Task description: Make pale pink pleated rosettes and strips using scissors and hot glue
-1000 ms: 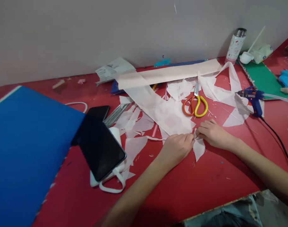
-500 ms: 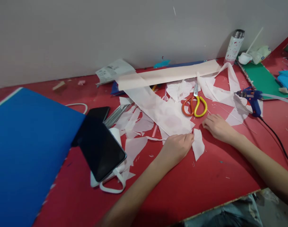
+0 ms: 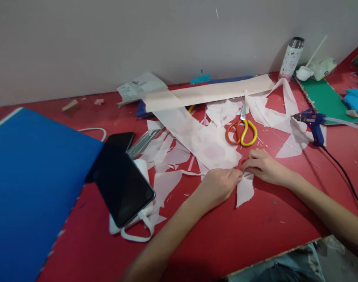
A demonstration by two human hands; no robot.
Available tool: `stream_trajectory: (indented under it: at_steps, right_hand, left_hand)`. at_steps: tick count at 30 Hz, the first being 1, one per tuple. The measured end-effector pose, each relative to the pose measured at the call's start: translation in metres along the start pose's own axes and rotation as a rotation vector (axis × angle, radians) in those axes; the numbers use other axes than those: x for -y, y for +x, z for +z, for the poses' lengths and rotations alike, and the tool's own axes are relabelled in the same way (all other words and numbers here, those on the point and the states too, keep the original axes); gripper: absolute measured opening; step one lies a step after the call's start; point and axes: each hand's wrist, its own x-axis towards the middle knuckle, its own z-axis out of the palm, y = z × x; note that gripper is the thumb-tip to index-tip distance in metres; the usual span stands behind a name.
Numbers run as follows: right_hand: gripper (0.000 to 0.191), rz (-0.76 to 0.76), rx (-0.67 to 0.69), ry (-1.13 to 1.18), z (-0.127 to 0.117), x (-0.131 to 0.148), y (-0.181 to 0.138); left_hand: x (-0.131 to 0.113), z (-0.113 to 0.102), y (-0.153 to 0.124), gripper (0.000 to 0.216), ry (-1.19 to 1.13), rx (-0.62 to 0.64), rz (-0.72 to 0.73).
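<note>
My left hand [image 3: 221, 186] is closed, its fingertips pinching the upper end of a small white piece of thin paper or fabric [image 3: 245, 191]. My right hand [image 3: 262, 167] meets it from the other side, thumb and fingers pressed together on the same end. The piece hangs down toward me over the red table, and its gripped end is hidden by the fingers. Just beyond my hands lie scissors [image 3: 244, 133] with one orange and one yellow handle. A larger white sheet [image 3: 208, 147] spreads beyond my left hand.
A blue glue gun [image 3: 315, 123] with a black cord lies at the right. Farther back stand a patterned bottle [image 3: 291, 58] and a green board [image 3: 328, 98]. To the left are a dark phone [image 3: 124, 188] on a white charger and a large blue board [image 3: 40, 188]. White scraps lie around.
My right hand has moved left and now touches the white piece beside my left fingertips. The piece has shifted slightly toward me.
</note>
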Motion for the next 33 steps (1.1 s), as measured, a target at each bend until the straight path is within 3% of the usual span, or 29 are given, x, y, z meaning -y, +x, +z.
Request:
stream_trajectory:
  at_steps: [33]
  right_hand:
    - [0.016,0.05,0.103,-0.03,-0.0047,0.006,0.0023]
  left_hand:
    - [-0.0013,-0.0047,0.002,0.025,-0.002,0.025,-0.029]
